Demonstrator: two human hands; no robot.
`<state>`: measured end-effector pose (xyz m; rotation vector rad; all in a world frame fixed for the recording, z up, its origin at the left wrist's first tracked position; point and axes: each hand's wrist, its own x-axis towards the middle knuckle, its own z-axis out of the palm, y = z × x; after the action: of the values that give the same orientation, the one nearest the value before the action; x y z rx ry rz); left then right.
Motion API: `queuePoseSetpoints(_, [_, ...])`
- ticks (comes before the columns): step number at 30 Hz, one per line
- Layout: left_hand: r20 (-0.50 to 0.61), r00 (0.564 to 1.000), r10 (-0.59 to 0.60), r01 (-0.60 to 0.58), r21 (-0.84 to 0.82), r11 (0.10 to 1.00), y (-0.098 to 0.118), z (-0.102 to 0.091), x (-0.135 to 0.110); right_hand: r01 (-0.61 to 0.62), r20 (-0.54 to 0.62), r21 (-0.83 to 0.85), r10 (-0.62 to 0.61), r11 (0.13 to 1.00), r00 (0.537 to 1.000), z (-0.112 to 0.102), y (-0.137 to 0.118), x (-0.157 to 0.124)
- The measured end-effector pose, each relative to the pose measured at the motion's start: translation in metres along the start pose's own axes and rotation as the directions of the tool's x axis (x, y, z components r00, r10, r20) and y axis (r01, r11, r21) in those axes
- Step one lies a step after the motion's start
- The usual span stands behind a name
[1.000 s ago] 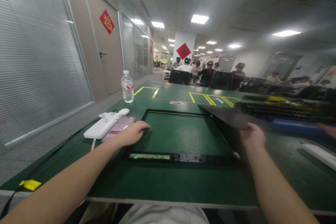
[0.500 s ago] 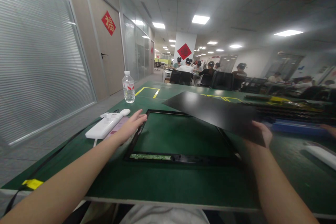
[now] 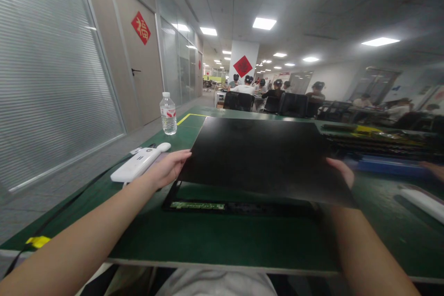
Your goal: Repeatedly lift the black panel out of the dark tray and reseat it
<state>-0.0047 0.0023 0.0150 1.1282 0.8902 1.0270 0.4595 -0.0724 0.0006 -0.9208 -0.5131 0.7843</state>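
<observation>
And now both sides are held: the left hand [image 3: 169, 167], bare half a second ago, has fingers on the black panel's [image 3: 256, 157] left edge; the right hand [image 3: 342, 172] grips its right. The panel, swung flat into mid-frame, hides most of the dark frame [image 3: 256, 208] beneath, leaving the green circuit strip [image 3: 197, 206] exposed, lower centre.

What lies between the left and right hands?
In the head view, the black panel spans the stretch between the left hand and the right hand, hiding part of the black frame.
</observation>
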Motion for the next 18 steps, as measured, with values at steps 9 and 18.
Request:
queuePoseSetpoints(9, [-0.084,0.996,0.038,-0.043,-0.060,0.997,0.003,-0.008,0.001,-0.288,0.185,-0.207,0.326,0.935,0.927,0.020,-0.008,-0.014])
queuePoseSetpoints(18, [-0.098,0.944,0.316,-0.310,0.074,0.948,-0.009,-0.009,0.007,-0.083,0.337,-0.207,0.151,0.975,0.929,0.022,0.005,-0.009])
